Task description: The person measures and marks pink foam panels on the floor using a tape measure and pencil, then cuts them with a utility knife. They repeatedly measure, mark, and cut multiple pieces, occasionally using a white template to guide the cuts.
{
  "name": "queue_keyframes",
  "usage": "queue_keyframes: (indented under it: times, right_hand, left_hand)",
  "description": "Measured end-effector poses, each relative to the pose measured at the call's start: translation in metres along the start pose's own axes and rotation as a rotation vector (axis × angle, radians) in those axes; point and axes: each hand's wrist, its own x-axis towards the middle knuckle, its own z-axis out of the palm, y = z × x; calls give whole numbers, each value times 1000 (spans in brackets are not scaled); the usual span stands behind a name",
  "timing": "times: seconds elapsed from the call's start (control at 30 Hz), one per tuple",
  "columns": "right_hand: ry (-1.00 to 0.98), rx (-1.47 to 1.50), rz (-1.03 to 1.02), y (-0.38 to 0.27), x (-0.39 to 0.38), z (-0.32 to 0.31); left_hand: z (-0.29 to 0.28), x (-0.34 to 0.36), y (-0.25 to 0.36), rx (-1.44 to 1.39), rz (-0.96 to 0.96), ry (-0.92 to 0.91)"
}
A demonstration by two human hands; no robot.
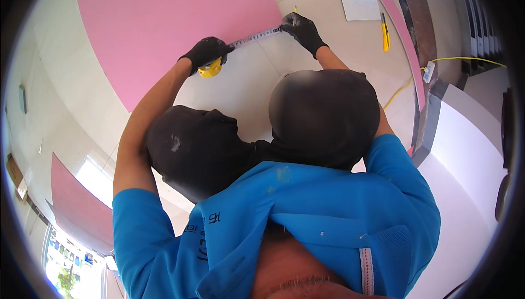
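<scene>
A large pink board (180, 20) lies on the pale tiled floor in front of me. My left hand (206, 53), in a black glove, is closed on a yellow tape measure (210, 70) by the board's near edge. From it the pulled-out tape blade (257, 37) runs along that edge toward the right. At the board's right corner my right hand (303, 32), also gloved, is closed with its fingertips at the blade's far end. A thin yellow pencil-like stick (296, 10) stands up from its fingers.
To the right lie a white square sheet (359, 4), a yellow utility knife (385, 33) and a long pink strip (402, 36). Beyond the strip are a white power socket (429, 72) and its yellow cord (465, 58). Another pink panel (79, 203) is at lower left.
</scene>
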Motion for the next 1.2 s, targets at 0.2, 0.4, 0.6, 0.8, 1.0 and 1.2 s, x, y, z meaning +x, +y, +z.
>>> queue_keyframes:
  times: [0.2,0.4,0.6,0.8,1.0,1.2]
  right_hand:
    - [-84,870,209,-20,-24,10]
    - [-96,911,265,-25,-17,10]
    - [117,797,309,15,15,1]
    - [69,352,292,9,25,12]
    - [138,205,302,29,39,10]
    - [134,134,165,36,46,11]
  left_hand:
    - [5,-5,1,-205,-99,-30]
    - [7,5,-8,-152,-112,-57]
    - [-1,-9,-44,-237,-155,-44]
    - [-49,-70,-102,88,-362,161]
    - [-46,-55,-104,502,-74,301]
    - [-50,-53,-97,512,-205,288]
